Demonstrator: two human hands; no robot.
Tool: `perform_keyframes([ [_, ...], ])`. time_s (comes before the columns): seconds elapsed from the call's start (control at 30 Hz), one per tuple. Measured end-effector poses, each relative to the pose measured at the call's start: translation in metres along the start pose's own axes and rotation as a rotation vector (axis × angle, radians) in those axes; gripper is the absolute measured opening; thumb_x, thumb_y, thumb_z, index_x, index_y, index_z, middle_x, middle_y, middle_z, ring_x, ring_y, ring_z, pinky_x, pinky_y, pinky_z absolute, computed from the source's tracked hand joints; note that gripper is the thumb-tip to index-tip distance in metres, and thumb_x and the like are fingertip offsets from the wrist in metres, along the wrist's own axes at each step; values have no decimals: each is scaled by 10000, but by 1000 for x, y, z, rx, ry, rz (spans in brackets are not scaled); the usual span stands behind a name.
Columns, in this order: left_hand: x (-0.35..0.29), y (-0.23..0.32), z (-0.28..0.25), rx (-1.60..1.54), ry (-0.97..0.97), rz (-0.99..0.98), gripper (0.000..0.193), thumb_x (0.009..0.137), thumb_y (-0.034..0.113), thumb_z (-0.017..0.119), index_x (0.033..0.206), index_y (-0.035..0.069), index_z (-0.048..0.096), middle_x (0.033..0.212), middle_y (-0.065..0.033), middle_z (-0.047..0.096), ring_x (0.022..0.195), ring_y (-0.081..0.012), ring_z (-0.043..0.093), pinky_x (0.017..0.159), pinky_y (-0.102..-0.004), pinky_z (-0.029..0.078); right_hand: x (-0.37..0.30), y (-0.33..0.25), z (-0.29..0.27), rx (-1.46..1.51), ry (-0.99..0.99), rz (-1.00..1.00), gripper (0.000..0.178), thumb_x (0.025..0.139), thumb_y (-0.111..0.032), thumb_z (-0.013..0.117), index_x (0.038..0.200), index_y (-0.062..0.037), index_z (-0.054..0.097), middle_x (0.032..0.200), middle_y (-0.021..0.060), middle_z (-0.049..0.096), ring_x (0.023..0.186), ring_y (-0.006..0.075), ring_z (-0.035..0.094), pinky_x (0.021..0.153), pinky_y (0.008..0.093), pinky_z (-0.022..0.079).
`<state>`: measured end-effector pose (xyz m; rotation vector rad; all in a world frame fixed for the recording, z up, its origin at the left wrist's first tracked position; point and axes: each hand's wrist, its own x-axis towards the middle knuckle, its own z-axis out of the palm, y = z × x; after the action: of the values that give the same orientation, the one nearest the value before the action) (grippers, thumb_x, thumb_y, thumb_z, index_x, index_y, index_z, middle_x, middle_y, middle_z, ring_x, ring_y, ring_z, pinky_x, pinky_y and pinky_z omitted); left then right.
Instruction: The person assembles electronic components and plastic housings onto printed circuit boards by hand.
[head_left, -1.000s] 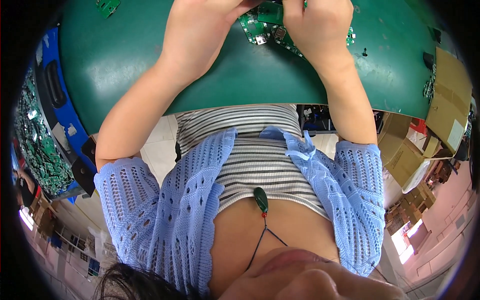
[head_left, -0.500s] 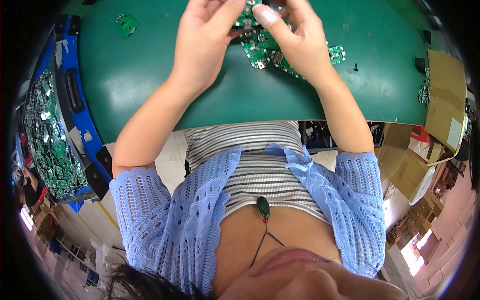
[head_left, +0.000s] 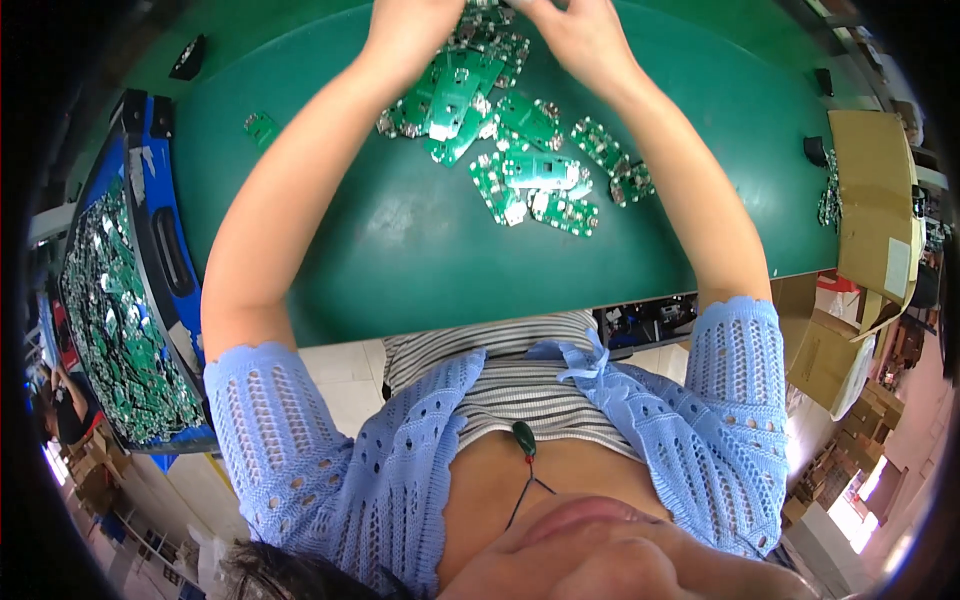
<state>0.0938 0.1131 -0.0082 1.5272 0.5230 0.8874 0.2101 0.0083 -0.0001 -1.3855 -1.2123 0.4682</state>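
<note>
A blue-rimmed bin [head_left: 165,222] packed with green circuit boards [head_left: 120,320] stands at far left, beside the green table [head_left: 400,265] where I work; another person [head_left: 68,405], small and partly hidden, is visible beyond it. A black piece [head_left: 187,57] lies near the table's far left corner, and a lone board [head_left: 260,128] lies just left of my forearm. My left hand [head_left: 415,25] reaches to the top edge of the view, by the upper end of a heaped pile [head_left: 455,95] of boards; its fingertips are cut off, so I cannot tell whether they are together or clamped on anything. The pile lies between my forearms, with a looser cluster [head_left: 540,172] of boards nearer my body, some overlapping. My right hand [head_left: 585,40] is at the pile's upper right, thumb pointing inward; its fingertips too run out of view, and their grip I cannot tell. Right of that arm, a black part [head_left: 815,151] sits near an open carton [head_left: 872,200] at the table's right edge.
</note>
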Motion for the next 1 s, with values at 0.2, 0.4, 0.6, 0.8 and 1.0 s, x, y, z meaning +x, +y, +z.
perform_keyframes([
  [0.2, 127, -66, -35, 868, 373, -48, 353, 816, 313, 565, 983, 3, 586, 917, -205, 646, 908, -320, 619, 811, -409, 470, 61, 37, 0, -830, 164, -180, 426, 713, -266, 715, 1064, -74, 571, 1081, 159, 537, 956, 323, 556, 803, 406, 471],
  [0.4, 119, -46, 2, 1237, 472, 112, 377, 779, 343, 646, 993, 37, 591, 1012, -181, 586, 986, -347, 534, 865, -413, 435, 76, 68, -3, -693, 130, -159, 210, 736, -120, 666, 907, -69, 557, 1030, 125, 548, 876, 304, 578, 787, 371, 473],
  [0.6, 81, -5, 5, 1031, 346, 652, 316, 869, 311, 576, 1053, 56, 550, 945, -140, 582, 891, -285, 564, 750, -395, 470, 53, 49, -13, -113, 33, -197, 117, 806, -61, 627, 871, -37, 533, 1069, 88, 558, 898, 178, 564, 807, 294, 450],
  [0.8, 1, 68, 12, -316, -559, -438, 275, 963, 246, 431, 1017, -4, 534, 838, -79, 592, 634, -139, 594, 520, -207, 476, -16, -39, -27, 307, 29, -56, 94, 861, -80, 594, 921, -41, 532, 1080, 82, 587, 986, 127, 533, 896, 282, 413],
  [1.0, -56, 53, -4, -259, -365, -459, 255, 892, 117, 544, 1116, -1, 510, 1009, -124, 576, 874, -185, 601, 751, -280, 514, -52, -54, -63, 207, 87, 172, 147, 861, -112, 606, 976, -39, 552, 964, 49, 598, 924, 128, 542, 872, 284, 418],
])
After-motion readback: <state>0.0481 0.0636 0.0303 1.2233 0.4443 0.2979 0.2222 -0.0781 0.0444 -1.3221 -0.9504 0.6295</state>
